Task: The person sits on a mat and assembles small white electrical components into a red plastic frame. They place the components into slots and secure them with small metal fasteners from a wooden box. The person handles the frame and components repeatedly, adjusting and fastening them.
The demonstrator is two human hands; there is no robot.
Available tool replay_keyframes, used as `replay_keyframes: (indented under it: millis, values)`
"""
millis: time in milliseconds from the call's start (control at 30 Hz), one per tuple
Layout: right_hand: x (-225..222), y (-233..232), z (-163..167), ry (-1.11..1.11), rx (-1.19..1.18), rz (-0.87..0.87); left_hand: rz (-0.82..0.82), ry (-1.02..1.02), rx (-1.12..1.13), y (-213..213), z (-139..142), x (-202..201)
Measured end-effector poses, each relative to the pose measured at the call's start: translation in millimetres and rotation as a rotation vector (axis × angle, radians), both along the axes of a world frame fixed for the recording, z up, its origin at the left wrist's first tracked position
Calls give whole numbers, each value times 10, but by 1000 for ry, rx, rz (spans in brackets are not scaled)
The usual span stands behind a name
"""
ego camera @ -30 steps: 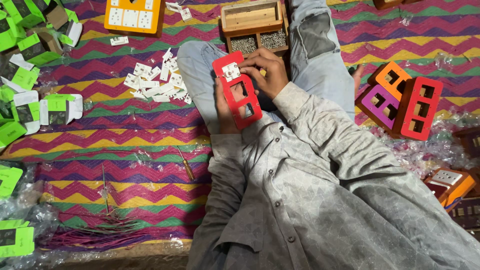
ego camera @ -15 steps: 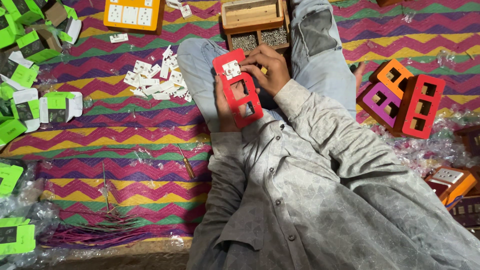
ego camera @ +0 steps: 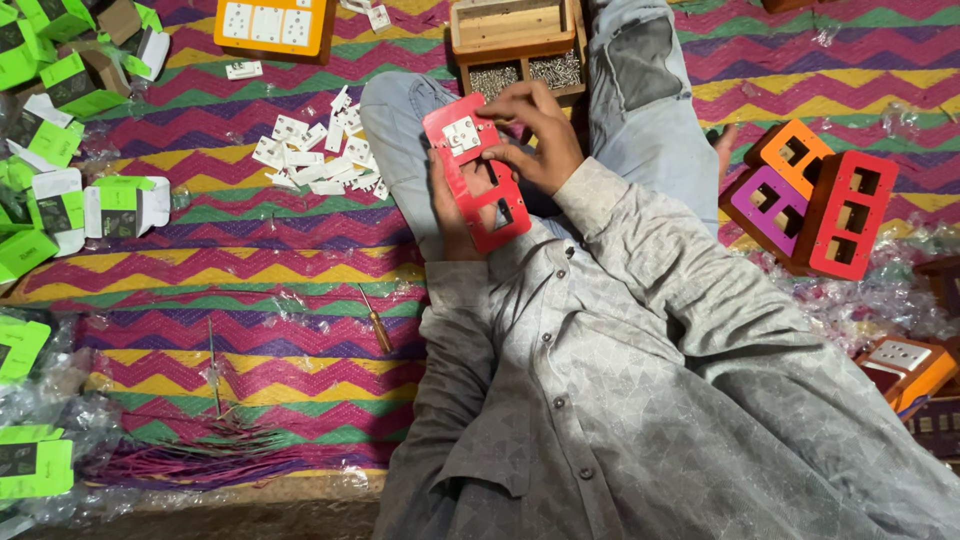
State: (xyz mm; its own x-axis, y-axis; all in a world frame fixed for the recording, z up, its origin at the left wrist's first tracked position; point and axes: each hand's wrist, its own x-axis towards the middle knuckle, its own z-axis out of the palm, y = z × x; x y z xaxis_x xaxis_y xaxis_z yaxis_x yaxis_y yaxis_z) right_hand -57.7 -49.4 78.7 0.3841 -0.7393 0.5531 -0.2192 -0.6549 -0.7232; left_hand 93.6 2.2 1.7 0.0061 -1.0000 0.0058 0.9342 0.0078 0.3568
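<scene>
A red switchboard plate [ego camera: 478,172] with three square cut-outs rests over my lap. My left hand [ego camera: 447,208] grips its left edge from underneath. My right hand [ego camera: 537,132] bends over its top end, fingers on a white socket module [ego camera: 462,133] seated in the uppermost cut-out. The two lower cut-outs show nothing fitted. A heap of loose white socket modules [ego camera: 318,155] lies on the mat just left of my knee.
A wooden tray [ego camera: 512,38] holding screws sits ahead between my legs. Orange, purple and red plates [ego camera: 812,198] are stacked at the right. An orange board with white sockets [ego camera: 272,25] lies at top. Green cartons [ego camera: 62,130] pile at left; a screwdriver [ego camera: 377,322] lies on the striped mat.
My right hand has shifted slightly over the plate's top end, pressing on the white module. The plate and left hand stay in nearly the same place.
</scene>
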Motion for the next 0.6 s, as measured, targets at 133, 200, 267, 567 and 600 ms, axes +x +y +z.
replay_keyframes:
  millis: [133,200,267,567,600]
  values:
    - [8,-55,-57,26,37,74,0,12,-27,4,-12,8]
    - [-6,-74,-82,137,-88,8,-17,48,-49,-11,-33,9]
    - [-12,-69,-102,75,122,6,-24,44,-43,-20,-60,15]
    - [-33,-86,-158,99,-25,51,-17,51,-15,-46,-120,35]
    - [-38,-97,-186,120,-41,41,-11,43,-10,-42,-126,35]
